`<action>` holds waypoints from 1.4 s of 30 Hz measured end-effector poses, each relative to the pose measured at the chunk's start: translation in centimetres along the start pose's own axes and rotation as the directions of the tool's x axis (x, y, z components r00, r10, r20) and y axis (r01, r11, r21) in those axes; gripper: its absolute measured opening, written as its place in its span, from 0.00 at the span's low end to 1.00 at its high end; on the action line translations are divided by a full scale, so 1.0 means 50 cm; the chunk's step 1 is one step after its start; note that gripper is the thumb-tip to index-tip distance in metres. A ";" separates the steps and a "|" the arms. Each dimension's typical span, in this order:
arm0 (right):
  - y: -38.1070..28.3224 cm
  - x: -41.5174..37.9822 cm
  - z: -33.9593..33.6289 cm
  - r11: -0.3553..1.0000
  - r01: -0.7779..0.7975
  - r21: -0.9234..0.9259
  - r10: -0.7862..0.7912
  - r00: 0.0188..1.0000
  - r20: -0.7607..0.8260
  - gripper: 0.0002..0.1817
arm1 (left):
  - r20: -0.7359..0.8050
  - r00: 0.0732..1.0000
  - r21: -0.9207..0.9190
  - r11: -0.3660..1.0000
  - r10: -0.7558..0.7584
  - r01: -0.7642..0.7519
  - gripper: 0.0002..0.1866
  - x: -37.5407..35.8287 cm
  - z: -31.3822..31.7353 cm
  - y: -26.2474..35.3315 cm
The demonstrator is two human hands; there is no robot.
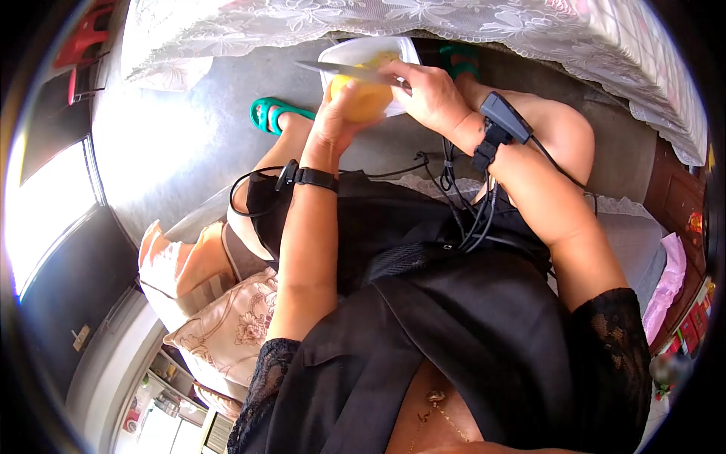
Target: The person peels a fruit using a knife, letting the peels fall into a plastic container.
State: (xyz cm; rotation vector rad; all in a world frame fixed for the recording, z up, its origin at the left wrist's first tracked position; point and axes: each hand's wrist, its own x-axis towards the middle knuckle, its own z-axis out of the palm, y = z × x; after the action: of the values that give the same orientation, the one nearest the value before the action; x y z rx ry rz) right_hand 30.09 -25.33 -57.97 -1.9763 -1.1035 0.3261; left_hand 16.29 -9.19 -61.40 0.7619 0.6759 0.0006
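Note:
My left hand is wrapped round a yellow, rounded fruit or vegetable, whose kind I cannot tell. In my right hand is a knife, its blade pointing left across the top of the yellow piece. Both hands are over a white plastic container, and some yellow pieces show inside it. The knife's handle is hidden by my right fingers.
A table with a white lace cloth stands just beyond the container. Black cables hang from the wrist straps over my lap. Cushions lie at the left, a red stool at the far left.

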 end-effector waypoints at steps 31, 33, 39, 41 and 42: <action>0.081 -0.002 0.032 0.968 -0.122 -0.219 0.160 0.973 0.167 0.13 | -0.069 0.946 0.578 0.785 0.316 -0.220 0.29 -0.009 0.020 -0.022; 0.087 -0.008 0.033 0.964 -0.148 -0.220 0.182 0.972 0.147 0.12 | -0.146 0.940 0.536 0.823 0.308 -0.187 0.28 -0.001 0.017 -0.021; 0.002 -0.013 0.028 0.984 0.124 -0.129 -0.110 0.988 0.109 0.21 | -0.130 0.905 0.698 0.686 0.406 -0.207 0.29 0.031 -0.038 -0.032; 0.002 -0.015 0.030 0.980 0.135 -0.146 -0.118 0.985 0.124 0.23 | 0.012 0.867 0.839 0.467 0.499 -0.280 0.28 0.048 -0.072 -0.053; 0.004 -0.015 0.028 0.977 0.141 -0.158 -0.121 0.984 0.130 0.24 | 0.064 0.851 0.866 0.395 0.522 -0.307 0.28 0.053 -0.080 -0.060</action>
State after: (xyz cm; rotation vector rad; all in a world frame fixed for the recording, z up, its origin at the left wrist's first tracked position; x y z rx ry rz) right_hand 28.97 -25.22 -59.12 -2.0379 -1.3702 0.2935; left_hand 15.40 -8.23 -66.89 1.9528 0.6560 0.2417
